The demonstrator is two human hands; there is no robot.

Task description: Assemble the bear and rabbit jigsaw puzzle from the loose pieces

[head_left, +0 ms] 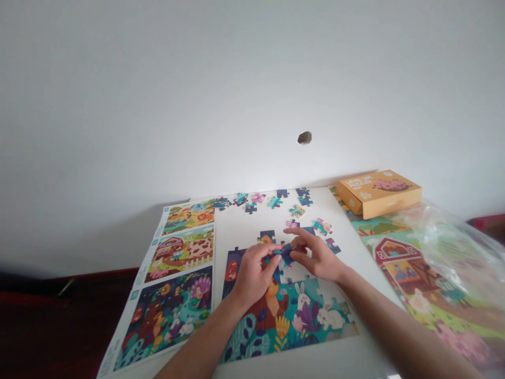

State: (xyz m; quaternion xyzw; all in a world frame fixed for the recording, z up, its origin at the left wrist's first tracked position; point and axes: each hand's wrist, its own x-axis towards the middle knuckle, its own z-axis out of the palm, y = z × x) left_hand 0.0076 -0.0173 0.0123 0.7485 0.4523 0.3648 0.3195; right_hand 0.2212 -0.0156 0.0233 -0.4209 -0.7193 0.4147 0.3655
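Both my hands meet over a partly built jigsaw puzzle (pixel 284 316) on the white table (pixel 244 226). My left hand (pixel 254 271) and my right hand (pixel 315 252) pinch the same dark blue puzzle piece (pixel 284 254) between their fingertips, just above the puzzle's unfinished upper edge. The assembled part shows rabbits, plants and a brown animal. Several loose pieces (pixel 272 202) lie scattered beyond my hands toward the wall.
A reference sheet (pixel 173 279) with three pictures lies at the left. An orange puzzle box (pixel 379 192) stands at the back right. A finished barn puzzle (pixel 406 263) and a clear plastic bag (pixel 453 237) fill the right side. The wall rises right behind the table.
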